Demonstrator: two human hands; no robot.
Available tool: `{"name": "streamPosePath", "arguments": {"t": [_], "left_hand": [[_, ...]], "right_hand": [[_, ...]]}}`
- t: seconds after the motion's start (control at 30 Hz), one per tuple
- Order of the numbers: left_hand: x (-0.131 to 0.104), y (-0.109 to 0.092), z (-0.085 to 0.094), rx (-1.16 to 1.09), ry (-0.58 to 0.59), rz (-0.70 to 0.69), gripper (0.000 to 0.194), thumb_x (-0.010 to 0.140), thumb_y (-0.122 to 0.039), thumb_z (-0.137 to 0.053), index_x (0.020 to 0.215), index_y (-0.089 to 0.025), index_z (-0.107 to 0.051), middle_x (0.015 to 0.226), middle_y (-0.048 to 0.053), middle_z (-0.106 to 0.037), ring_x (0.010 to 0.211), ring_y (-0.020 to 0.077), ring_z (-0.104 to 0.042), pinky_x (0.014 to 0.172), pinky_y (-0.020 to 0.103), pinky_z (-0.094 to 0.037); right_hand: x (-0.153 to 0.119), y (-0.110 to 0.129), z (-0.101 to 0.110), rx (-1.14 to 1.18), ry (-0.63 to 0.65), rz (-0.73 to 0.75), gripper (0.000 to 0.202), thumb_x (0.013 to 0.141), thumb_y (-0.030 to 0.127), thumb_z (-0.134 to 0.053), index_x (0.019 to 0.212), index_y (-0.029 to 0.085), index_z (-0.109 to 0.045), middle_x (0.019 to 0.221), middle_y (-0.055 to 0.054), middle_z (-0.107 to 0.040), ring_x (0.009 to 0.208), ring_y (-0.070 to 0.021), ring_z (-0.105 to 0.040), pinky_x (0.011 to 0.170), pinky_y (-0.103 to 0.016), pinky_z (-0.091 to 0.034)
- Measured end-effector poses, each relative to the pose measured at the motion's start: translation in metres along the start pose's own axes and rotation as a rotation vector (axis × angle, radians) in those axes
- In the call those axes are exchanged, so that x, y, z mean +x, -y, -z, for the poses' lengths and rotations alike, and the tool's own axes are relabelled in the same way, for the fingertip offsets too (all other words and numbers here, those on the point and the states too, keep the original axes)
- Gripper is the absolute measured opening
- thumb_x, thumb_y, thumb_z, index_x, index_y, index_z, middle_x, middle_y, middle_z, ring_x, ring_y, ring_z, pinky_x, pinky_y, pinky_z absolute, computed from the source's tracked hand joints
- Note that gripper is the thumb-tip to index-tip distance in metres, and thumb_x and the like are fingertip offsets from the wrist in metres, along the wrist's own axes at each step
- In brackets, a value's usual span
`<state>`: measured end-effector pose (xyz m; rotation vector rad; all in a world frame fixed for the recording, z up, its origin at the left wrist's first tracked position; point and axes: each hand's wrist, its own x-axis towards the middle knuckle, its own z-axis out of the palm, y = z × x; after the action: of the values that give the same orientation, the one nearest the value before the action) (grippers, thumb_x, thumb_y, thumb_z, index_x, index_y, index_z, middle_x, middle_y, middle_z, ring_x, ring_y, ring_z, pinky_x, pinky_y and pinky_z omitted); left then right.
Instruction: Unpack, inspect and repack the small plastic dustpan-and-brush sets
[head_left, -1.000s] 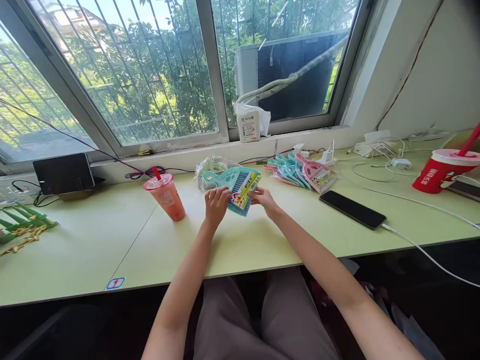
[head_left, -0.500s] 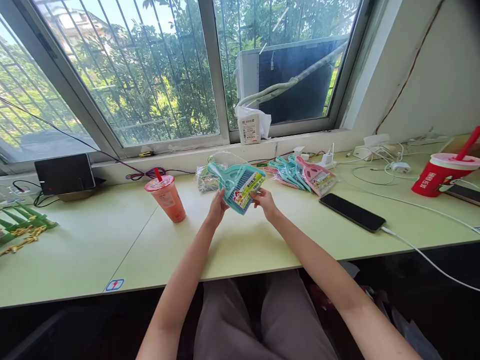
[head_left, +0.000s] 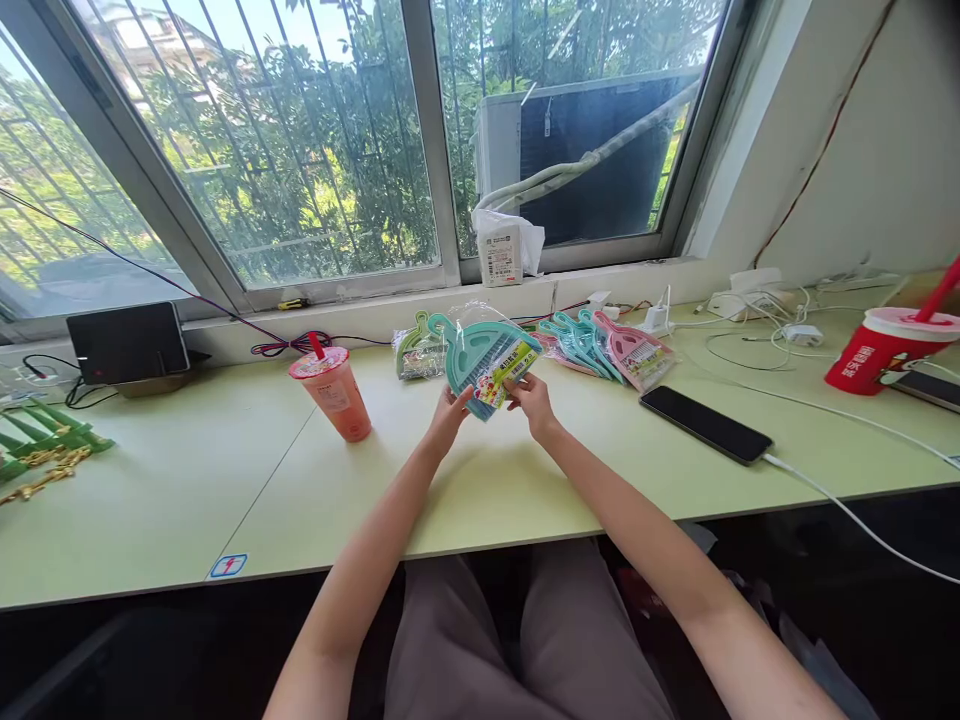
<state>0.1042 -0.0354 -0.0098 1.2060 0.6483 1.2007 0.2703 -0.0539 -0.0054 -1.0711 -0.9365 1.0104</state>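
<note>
Both my hands hold a turquoise dustpan and brush set (head_left: 476, 352) in clear plastic wrap, with a yellow printed label, above the table. My left hand (head_left: 450, 415) grips its lower left edge, while my right hand (head_left: 531, 398) pinches the lower right edge near the label. Behind it, a green wrapped dustpan set (head_left: 418, 350) lies on the table, partly covered by the held one. To the right lie several more wrapped sets, turquoise ones (head_left: 581, 345) and a pink one (head_left: 634, 350) in an overlapping row.
A pink drink cup with a straw (head_left: 335, 398) stands left of my hands. A black phone (head_left: 705, 424) on a white cable lies at right, near a red cup (head_left: 874, 350). A dark tablet (head_left: 127, 345) leans at the far left. Cables run along the window sill.
The held dustpan set has turned in my hands and moved slightly right, its handle now more upright. My left hand has shifted a little right; the green set behind shows more clearly.
</note>
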Motion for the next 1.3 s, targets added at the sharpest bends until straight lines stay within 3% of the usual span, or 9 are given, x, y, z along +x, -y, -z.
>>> {"name": "streamPosePath", "arguments": {"t": [0.23, 0.47, 0.8, 0.93, 1.07, 1.3], "left_hand": [[0.002, 0.004, 0.002, 0.083, -0.16, 0.005, 0.084, 0.051, -0.035, -0.091, 0.12, -0.023, -0.045, 0.113, 0.009, -0.069, 0.106, 0.0301, -0.066, 0.087, 0.044, -0.055], [0.001, 0.008, -0.001, 0.057, -0.228, -0.028, 0.078, 0.068, -0.039, -0.081, 0.13, -0.026, -0.035, 0.121, 0.01, -0.065, 0.109, 0.0289, -0.066, 0.086, 0.044, -0.057], [0.001, 0.014, 0.0, 0.121, -0.235, -0.189, 0.082, 0.066, -0.043, -0.083, 0.13, -0.023, -0.035, 0.128, 0.013, -0.06, 0.118, 0.0288, -0.06, 0.097, 0.043, -0.051], [0.004, 0.019, -0.001, 0.192, -0.207, -0.287, 0.083, 0.068, -0.047, -0.08, 0.132, -0.024, -0.032, 0.114, 0.01, -0.064, 0.108, 0.0258, -0.063, 0.093, 0.04, -0.052], [0.001, 0.022, -0.007, 0.306, -0.169, -0.327, 0.079, 0.072, -0.045, -0.077, 0.133, -0.024, -0.032, 0.103, 0.006, -0.066, 0.097, 0.0228, -0.065, 0.085, 0.037, -0.053], [-0.007, 0.019, -0.012, 0.406, -0.16, -0.328, 0.072, 0.075, -0.04, -0.074, 0.133, -0.024, -0.035, 0.102, 0.005, -0.068, 0.09, 0.0201, -0.066, 0.079, 0.033, -0.053]], "right_hand": [[-0.003, -0.002, -0.005, -0.01, -0.003, -0.011, 0.024, 0.074, 0.033, -0.071, 0.089, 0.019, -0.058, 0.083, -0.004, -0.073, 0.063, -0.0145, -0.068, 0.046, -0.021, -0.048], [-0.007, -0.001, -0.007, 0.039, 0.001, -0.033, 0.019, 0.075, 0.027, -0.069, 0.09, 0.018, -0.059, 0.086, -0.004, -0.073, 0.06, -0.012, -0.065, 0.046, -0.02, -0.047], [-0.007, 0.002, -0.007, 0.073, 0.025, -0.101, 0.022, 0.076, 0.032, -0.068, 0.091, 0.019, -0.061, 0.087, -0.003, -0.071, 0.059, -0.0124, -0.065, 0.044, -0.02, -0.047], [-0.003, 0.001, -0.004, 0.158, -0.088, -0.108, 0.026, 0.082, 0.044, -0.059, 0.092, 0.02, -0.061, 0.082, -0.001, -0.068, 0.055, -0.0119, -0.062, 0.039, -0.021, -0.039], [0.005, 0.002, 0.008, 0.24, -0.243, -0.116, 0.026, 0.075, 0.046, -0.066, 0.081, 0.021, -0.058, 0.076, 0.001, -0.065, 0.056, -0.0095, -0.056, 0.042, -0.021, -0.035], [0.01, 0.001, 0.014, 0.271, -0.292, -0.18, 0.024, 0.072, 0.042, -0.067, 0.078, 0.021, -0.055, 0.073, 0.003, -0.063, 0.053, -0.0084, -0.051, 0.044, -0.023, -0.025]]}}
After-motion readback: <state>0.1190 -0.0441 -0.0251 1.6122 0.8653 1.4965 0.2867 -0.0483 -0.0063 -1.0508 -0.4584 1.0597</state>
